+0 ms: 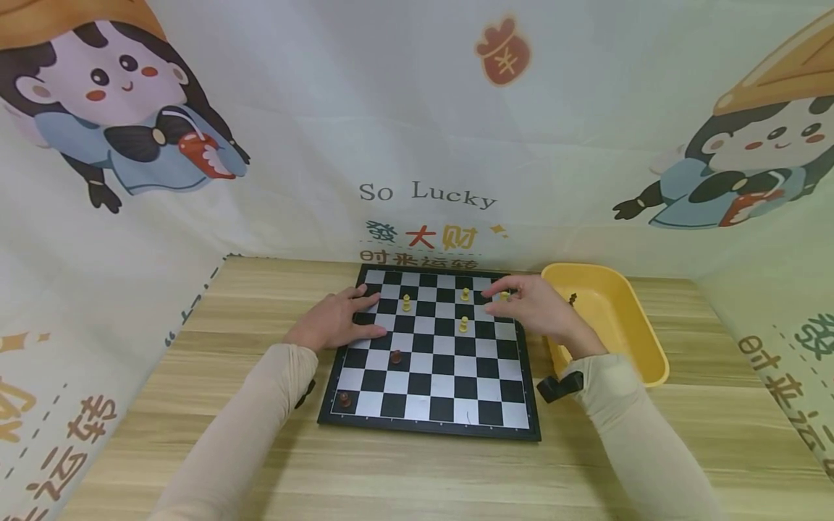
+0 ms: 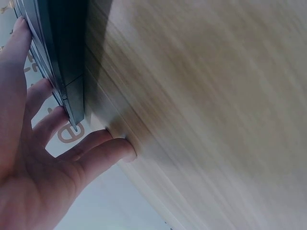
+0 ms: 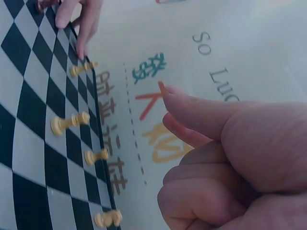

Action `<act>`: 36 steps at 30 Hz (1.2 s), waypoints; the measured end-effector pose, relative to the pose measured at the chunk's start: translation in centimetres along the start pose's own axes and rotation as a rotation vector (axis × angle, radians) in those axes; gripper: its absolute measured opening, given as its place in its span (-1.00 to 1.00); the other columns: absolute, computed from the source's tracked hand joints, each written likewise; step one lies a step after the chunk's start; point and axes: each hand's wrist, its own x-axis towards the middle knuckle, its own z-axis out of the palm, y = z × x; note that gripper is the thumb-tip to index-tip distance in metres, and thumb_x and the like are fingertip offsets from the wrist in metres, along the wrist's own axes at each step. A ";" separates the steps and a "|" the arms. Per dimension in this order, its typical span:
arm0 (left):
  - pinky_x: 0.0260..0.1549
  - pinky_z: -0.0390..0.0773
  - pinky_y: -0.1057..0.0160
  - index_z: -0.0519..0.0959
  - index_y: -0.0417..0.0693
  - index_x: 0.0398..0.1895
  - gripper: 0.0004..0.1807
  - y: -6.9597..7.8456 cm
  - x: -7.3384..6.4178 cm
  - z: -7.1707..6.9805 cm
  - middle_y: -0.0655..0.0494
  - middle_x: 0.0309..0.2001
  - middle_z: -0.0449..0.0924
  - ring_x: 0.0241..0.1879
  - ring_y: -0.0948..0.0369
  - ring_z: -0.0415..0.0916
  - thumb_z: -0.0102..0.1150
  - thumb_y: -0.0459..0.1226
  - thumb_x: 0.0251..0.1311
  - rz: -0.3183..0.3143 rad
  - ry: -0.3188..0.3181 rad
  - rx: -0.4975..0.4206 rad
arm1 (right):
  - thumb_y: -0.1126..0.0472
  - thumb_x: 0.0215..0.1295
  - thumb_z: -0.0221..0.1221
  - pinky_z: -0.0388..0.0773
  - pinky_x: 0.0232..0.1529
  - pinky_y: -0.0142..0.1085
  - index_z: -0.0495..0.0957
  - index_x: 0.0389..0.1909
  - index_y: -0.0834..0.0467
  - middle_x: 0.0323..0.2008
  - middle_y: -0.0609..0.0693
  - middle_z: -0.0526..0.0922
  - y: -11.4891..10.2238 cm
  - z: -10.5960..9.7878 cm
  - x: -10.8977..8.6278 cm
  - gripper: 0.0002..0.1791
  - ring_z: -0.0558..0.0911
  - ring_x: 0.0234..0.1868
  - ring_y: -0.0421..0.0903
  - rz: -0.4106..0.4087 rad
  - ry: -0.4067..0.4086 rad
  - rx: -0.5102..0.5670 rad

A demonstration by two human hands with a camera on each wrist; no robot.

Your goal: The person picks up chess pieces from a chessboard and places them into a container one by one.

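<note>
A black-and-white chessboard lies on the table with several light yellow chess pieces near its far side, among them one chess piece and another. Two dark red chess pieces, one and a second, stand toward the near left. My left hand rests with spread fingers on the board's left edge. Over the far right part hovers my right hand, thumb and index finger apart, nothing visible between them. A yellow piece is partly hidden by it; in the right wrist view a knight stands below.
A yellow plastic bin stands right of the board, with a small dark thing against its inner side. Behind the wooden table hangs a printed cloth backdrop.
</note>
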 end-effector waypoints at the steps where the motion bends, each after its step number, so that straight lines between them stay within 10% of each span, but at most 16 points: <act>1: 0.49 0.30 -0.20 0.27 0.15 0.56 -0.05 0.0 0.0 0.0 -0.11 0.61 0.12 0.55 -0.22 0.16 0.15 0.39 0.20 -0.001 0.001 -0.003 | 0.11 0.33 0.35 0.14 -0.68 -0.41 0.67 0.10 0.14 -0.75 -0.20 0.15 -0.1 0.2 0.1 -0.63 0.16 -0.75 -0.20 0.000 -0.006 0.001; 36: 0.49 0.31 -0.19 0.24 0.22 0.58 -0.03 0.1 -0.1 -0.2 -0.05 0.63 0.08 0.55 -0.23 0.16 0.14 0.42 0.18 -0.021 -0.010 0.012 | 0.13 0.27 0.40 0.13 -0.68 -0.41 0.71 0.03 0.10 -0.79 -0.18 0.25 -2.4 10.1 2.2 -0.67 0.19 -0.77 -0.23 -0.074 -0.242 0.055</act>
